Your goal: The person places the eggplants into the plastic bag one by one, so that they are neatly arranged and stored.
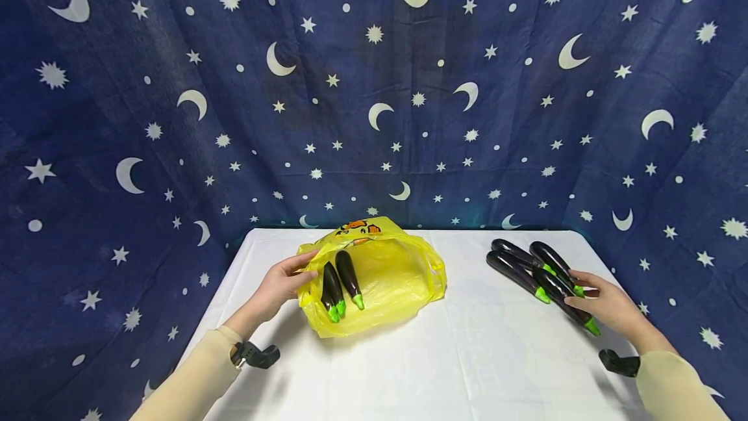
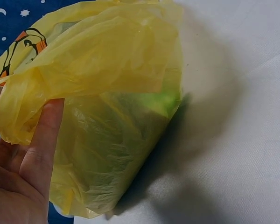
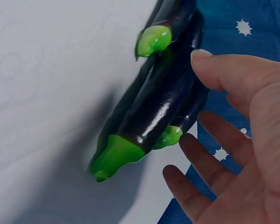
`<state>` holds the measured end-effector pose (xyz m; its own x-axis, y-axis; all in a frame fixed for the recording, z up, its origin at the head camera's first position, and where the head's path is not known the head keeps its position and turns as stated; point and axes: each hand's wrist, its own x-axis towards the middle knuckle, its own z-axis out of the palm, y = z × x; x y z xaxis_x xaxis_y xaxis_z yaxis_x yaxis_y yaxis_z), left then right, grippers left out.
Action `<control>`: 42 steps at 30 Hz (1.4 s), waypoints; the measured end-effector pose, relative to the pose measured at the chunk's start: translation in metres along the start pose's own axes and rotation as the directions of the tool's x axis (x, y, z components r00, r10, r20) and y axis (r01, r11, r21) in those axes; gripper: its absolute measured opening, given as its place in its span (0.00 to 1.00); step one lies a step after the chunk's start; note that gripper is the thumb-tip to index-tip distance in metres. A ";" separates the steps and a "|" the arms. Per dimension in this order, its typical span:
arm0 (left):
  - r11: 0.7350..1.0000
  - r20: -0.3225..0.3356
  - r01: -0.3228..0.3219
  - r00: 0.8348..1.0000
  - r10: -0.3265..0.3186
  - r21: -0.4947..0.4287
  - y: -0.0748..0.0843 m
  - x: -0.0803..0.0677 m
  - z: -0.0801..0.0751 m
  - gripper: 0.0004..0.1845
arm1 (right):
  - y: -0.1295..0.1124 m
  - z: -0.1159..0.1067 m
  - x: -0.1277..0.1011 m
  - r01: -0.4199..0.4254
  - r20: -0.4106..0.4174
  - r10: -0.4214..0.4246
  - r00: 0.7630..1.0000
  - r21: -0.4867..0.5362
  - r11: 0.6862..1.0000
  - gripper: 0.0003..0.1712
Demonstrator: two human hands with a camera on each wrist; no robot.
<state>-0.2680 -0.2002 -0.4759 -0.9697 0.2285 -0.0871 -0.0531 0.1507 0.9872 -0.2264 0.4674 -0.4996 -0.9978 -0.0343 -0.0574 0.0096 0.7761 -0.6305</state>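
Observation:
A yellow plastic bag (image 1: 397, 278) lies open on the white table (image 1: 467, 356), with dark purple eggplants (image 1: 349, 277) inside, green stems toward me. My left hand (image 1: 289, 280) pinches the bag's left rim and holds its mouth open. In the left wrist view the thumb (image 2: 42, 140) presses on the bunched bag (image 2: 112, 70) edge. Several more eggplants (image 1: 526, 268) lie in a loose pile at the right. My right hand (image 1: 602, 304) reaches over the nearest eggplant (image 3: 154, 112), thumb touching it and fingers spread beneath, not closed.
A dark blue cloth with moons and stars (image 1: 374, 83) hangs behind and down both sides of the table. The table's right edge runs just beside the eggplant pile. Bare white tabletop lies between the bag and the pile.

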 end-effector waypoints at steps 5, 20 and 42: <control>1.000 0.007 0.004 1.000 -0.004 -0.002 0.000 0.000 0.000 0.31 | 0.005 0.004 0.004 0.010 0.012 -0.009 1.000 -0.030 1.000 0.48; 1.000 0.009 0.010 1.000 -0.010 0.005 0.001 0.000 0.001 0.31 | 0.011 0.002 0.009 0.002 0.061 0.003 0.998 -0.091 0.996 0.44; 1.000 0.009 0.007 1.000 -0.007 -0.002 0.000 -0.001 0.002 0.31 | 0.020 -0.019 0.022 -0.147 0.282 0.111 0.953 0.110 0.983 0.42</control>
<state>-0.2668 -0.1980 -0.4761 -0.9671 0.2361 -0.0951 -0.0602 0.1507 0.9867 -0.2494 0.4938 -0.4986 -0.9310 -0.1246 -0.3430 0.1633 0.6984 -0.6968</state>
